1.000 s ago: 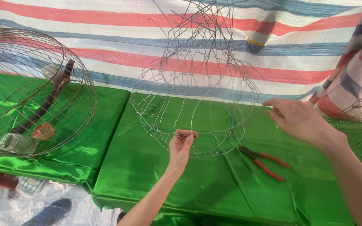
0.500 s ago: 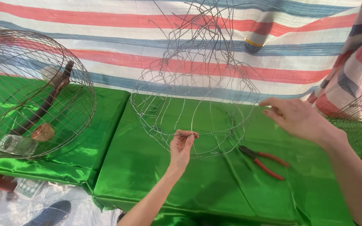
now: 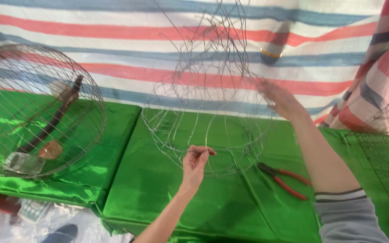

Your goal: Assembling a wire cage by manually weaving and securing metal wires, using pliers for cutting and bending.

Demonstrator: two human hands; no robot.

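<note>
while unfinished wire cage frame (image 3: 208, 112) stands on green satin cloth (image 3: 167, 202), left hand (image 3: 195, 163) pinches thin wire at lower hoop between thumb and fingertips; right hand (image 3: 282, 100) grips frame's right side, fingers curled, motion-blurred. judged state: base hoops and some ribs formed; upper wires loose, tangled, not yet tied. red-handled pliers (image 3: 284, 179) lie near, right of frame, untouched. finished round wire cage (image 3: 34, 110) with perch rests at left. striped tarpaulin (image 3: 113, 49) hangs behind.
</note>
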